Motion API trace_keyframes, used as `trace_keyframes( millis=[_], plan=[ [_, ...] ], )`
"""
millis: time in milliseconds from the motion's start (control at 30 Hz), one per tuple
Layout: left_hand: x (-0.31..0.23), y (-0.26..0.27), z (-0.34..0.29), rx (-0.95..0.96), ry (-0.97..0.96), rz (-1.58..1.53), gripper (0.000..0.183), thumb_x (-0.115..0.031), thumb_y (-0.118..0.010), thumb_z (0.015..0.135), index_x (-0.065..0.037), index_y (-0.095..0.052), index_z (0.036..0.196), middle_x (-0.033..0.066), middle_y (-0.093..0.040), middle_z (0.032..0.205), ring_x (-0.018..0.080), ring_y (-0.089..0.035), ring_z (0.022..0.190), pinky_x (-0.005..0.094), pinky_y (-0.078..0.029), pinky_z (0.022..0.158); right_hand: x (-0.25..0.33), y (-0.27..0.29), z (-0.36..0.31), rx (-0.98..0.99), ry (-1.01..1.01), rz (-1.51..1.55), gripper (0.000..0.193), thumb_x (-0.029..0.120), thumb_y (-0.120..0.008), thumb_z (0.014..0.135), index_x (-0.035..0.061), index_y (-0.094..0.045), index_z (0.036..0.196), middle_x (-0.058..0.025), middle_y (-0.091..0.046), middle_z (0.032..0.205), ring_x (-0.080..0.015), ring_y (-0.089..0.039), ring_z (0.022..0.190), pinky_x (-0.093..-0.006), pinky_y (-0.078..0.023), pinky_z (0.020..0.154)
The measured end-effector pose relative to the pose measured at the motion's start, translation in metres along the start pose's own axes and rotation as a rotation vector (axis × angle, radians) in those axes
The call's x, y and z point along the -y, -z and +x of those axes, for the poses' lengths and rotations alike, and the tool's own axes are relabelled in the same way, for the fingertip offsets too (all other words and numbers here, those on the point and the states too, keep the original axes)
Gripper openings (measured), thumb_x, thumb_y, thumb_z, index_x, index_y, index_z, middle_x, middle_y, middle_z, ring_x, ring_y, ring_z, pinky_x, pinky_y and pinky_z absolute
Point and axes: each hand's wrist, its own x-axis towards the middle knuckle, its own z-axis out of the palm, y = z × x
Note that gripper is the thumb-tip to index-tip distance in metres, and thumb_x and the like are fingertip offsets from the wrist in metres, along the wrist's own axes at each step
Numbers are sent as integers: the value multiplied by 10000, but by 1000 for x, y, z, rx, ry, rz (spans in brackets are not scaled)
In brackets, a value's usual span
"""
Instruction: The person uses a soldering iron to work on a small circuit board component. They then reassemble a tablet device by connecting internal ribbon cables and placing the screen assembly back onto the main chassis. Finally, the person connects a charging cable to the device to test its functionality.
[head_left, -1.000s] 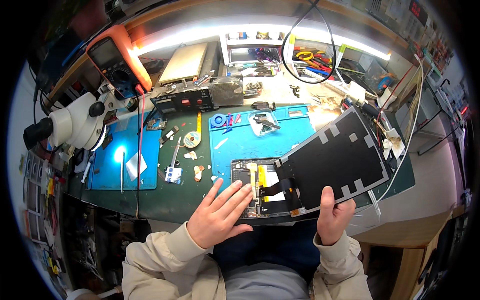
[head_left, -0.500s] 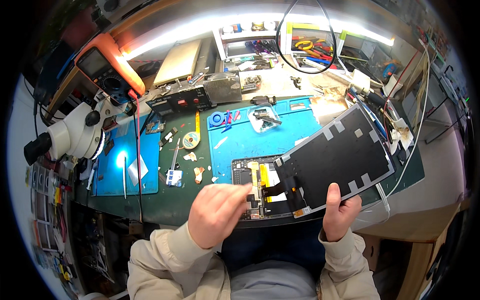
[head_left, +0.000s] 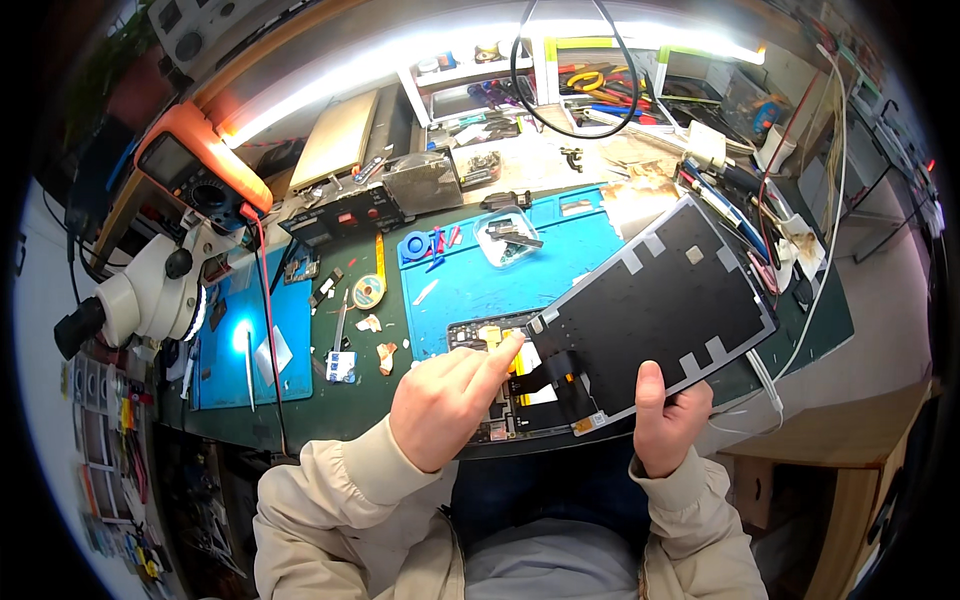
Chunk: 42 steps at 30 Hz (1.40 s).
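A tablet-sized device with its back part on the mat shows its circuit board and yellow ribbon cables [head_left: 522,362]. Its black screen panel [head_left: 660,300], edged with grey tape pieces, is tilted up to the right. A dark flat cable [head_left: 545,376] runs between panel and body [head_left: 470,333]. My left hand [head_left: 445,405] lies over the body's left side, index finger stretched out with its tip at the upper ribbon cable; the other fingers are curled and the thumb is hidden. My right hand [head_left: 672,415] grips the panel's lower edge, thumb on the face towards me.
A blue work mat [head_left: 450,290] carries a clear plastic box [head_left: 507,237] of small parts. To the left are a tape roll [head_left: 369,291], a white microscope [head_left: 130,295] and an orange multimeter [head_left: 205,160]. A white cable [head_left: 768,385] hangs at the right table edge.
My left hand has shifted from the board's lower part up to the upper ribbon cable, its index finger now extended. My right hand still holds the panel. The whole view has shifted slightly.
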Motion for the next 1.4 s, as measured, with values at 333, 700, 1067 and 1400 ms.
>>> trace_keyframes(
  millis=[333, 700, 1067, 1400],
  plan=[
    [-3, 1, 6, 6, -171, 171, 592, -27, -720, 818, -14, -643, 1404, 42, -568, 795, 196, -607, 715, 346, -514, 654, -4, 1, -1, 0, 23, -37, 193, 93, -675, 994, 7, -667, 821, -53, -611, 660, -178, -553, 571, -338, -437, 567],
    [12, 0, -4, -36, 13, -156, 482, 37, -777, 913, -8, -640, 1372, 122, -777, 1000, 253, -769, 858, 347, -613, 753, 1, 0, 2, -13, 21, -13, 218, 92, -676, 988, 12, -651, 787, -39, -590, 630, -166, -539, 550, -323, -420, 548],
    [22, -3, -21, -65, -39, -220, 489, 57, -776, 905, 9, -637, 1371, 119, -797, 1084, 272, -779, 977, 355, -627, 850, 1, 0, 0, -6, 29, -24, 207, 95, -682, 985, 11, -657, 798, -41, -595, 634, -163, -547, 557, -324, -434, 553],
    [21, -10, -19, -179, -83, -186, 408, 26, -772, 901, -22, -713, 1301, 112, -782, 982, 266, -767, 851, 357, -611, 705, -2, -2, 0, -29, 53, -37, 106, 106, -712, 943, 23, -696, 878, -102, -620, 687, -303, -601, 588, -397, -493, 590]
  ],
)
